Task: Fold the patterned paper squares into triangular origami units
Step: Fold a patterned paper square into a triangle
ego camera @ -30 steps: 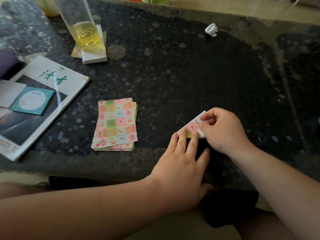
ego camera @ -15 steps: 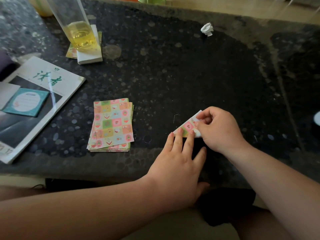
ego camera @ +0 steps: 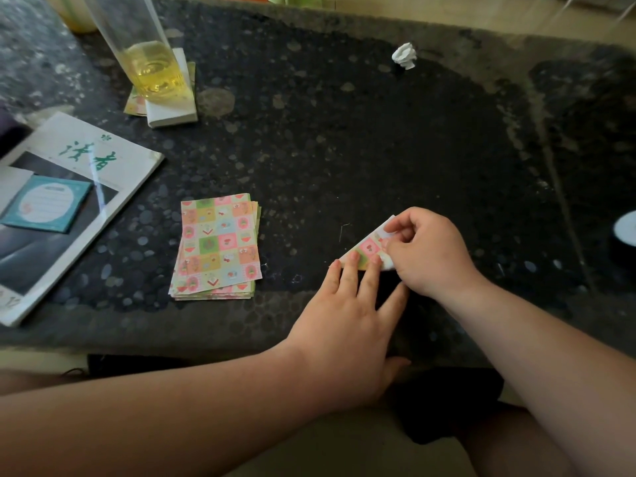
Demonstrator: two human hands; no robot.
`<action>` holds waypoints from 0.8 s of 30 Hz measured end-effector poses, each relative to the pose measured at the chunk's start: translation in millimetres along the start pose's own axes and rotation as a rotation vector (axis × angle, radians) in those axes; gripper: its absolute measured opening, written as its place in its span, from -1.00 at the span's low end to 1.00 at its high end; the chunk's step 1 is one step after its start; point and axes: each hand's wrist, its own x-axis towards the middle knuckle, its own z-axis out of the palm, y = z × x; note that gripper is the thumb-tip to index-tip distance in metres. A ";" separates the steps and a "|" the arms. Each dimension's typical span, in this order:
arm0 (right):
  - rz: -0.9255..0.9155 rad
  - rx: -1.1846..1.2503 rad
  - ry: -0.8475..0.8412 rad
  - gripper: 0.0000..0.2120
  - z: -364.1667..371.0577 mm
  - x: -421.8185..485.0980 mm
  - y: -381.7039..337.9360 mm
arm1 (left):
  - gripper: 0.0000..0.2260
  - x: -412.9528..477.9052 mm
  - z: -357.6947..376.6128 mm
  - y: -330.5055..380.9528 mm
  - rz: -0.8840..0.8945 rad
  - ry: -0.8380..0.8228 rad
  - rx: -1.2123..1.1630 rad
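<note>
Partly under left fingers (ego camera: 351,270), between right fingers (ego camera: 403,231): paper (ego camera: 368,247)

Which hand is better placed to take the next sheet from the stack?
Probably left: the left hand lies nearer the patterned paper stack, fingers straight; the right hand pinches the folded paper.

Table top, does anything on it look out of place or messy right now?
One crumpled white paper scrap lies alone at the far side, apart from the folding. The stack of patterned sheets is slightly fanned, edges not lined up. A glass of yellow liquid stands on a white pad. Nothing looks spilled.
</note>
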 end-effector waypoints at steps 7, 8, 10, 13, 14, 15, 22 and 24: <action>0.020 -0.006 -0.013 -0.82 -2.1 -1.5 -3.3 | 0.00 3.2 6.5 2.3 -0.032 -0.025 0.072; 0.022 -0.005 -0.015 -0.81 -2.4 -1.7 -3.9 | 0.01 5.3 7.1 2.6 -0.028 -0.028 0.089; 0.026 -0.007 -0.013 -0.80 -2.7 -2.1 -4.4 | 0.03 11.0 6.3 4.0 -0.013 -0.044 0.113; 0.029 -0.017 -0.006 -0.79 -2.4 -2.6 -5.3 | 0.01 17.0 4.3 10.2 -0.012 -0.087 0.155; 0.029 -0.017 -0.004 -0.79 -2.1 -2.5 -5.5 | 0.00 18.2 4.0 12.5 -0.021 -0.097 0.167; 0.028 -0.016 -0.003 -0.79 -1.9 -2.3 -5.3 | 0.00 19.1 3.5 14.4 -0.029 -0.106 0.175; -0.004 -0.010 -0.015 -0.81 -4.2 -0.1 -0.5 | -0.01 -0.3 3.0 9.6 -0.005 -0.157 0.211; -0.014 -0.019 -0.021 -0.81 -5.1 0.9 0.3 | -0.01 -11.1 1.5 7.1 -0.032 -0.179 0.196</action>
